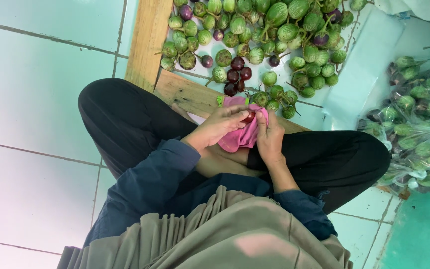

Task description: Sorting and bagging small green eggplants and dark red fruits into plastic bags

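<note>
Pale tiled floor [41, 99] lies beneath me; I sit cross-legged on it in black trousers [125, 119]. Ahead of my knees a wooden-framed tray [148, 45] holds a broad heap of small round green eggplants [274, 30] with a few dark purple ones [235, 74] grouped near its front edge. To my right, clear plastic bags [416, 124] filled with the same green fruit are stacked together, and a flat sheaf of empty plastic bags [359, 74] lies between them and the heap.

Across my lap rests a pink cloth [242, 134], bunched, with a green edge showing at its top.

My left hand [217, 127] has its fingers curled, pinching a small dark red-purple eggplant [249, 116] at the fingertips above the cloth. My right hand [269, 137] is closed around the cloth, its thumb and forefinger touching the same fruit from the other side.
</note>
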